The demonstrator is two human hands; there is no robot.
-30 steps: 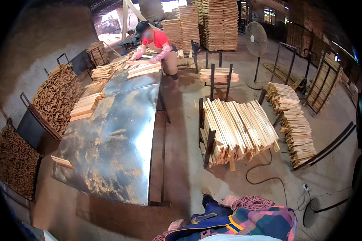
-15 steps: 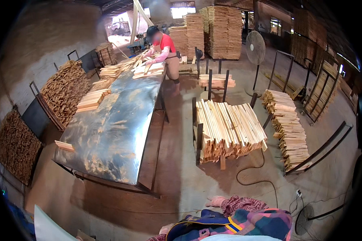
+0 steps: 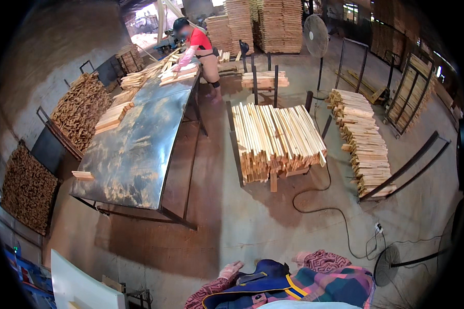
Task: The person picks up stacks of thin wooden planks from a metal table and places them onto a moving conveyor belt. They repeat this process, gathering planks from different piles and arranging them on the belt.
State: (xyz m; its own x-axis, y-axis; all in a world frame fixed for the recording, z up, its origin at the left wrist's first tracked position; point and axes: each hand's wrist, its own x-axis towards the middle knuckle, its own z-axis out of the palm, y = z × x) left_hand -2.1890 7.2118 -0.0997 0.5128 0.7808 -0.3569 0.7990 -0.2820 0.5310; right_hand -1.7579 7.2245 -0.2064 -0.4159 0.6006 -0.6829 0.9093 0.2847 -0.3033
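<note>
My left hand (image 3: 231,270), in a pale pink covering, is at the bottom of the view beside my dark blue apron (image 3: 265,273). Its fingers look stretched out, and nothing shows in them. My right hand (image 3: 300,257) is close to the front of my body, below a patterned maroon sleeve (image 3: 326,260). Its fingers are too small and partly hidden to make out. Neither hand touches the wood. Ahead of me, a rack holds a stack of pale wooden strips (image 3: 278,136).
A metal-topped table (image 3: 134,159) on the left carries wooden strips. At its far end a person (image 3: 198,49) in red handles strips. A row of stacked strips (image 3: 363,144) lies right. A cable (image 3: 314,210) crosses the floor; a fan (image 3: 386,265) is near right. A white panel (image 3: 82,283) rises near left.
My left hand has come into fuller view and extended forward. The right hand has drawn back toward my body. The view has shifted, so the table and stacks sit higher in it.
</note>
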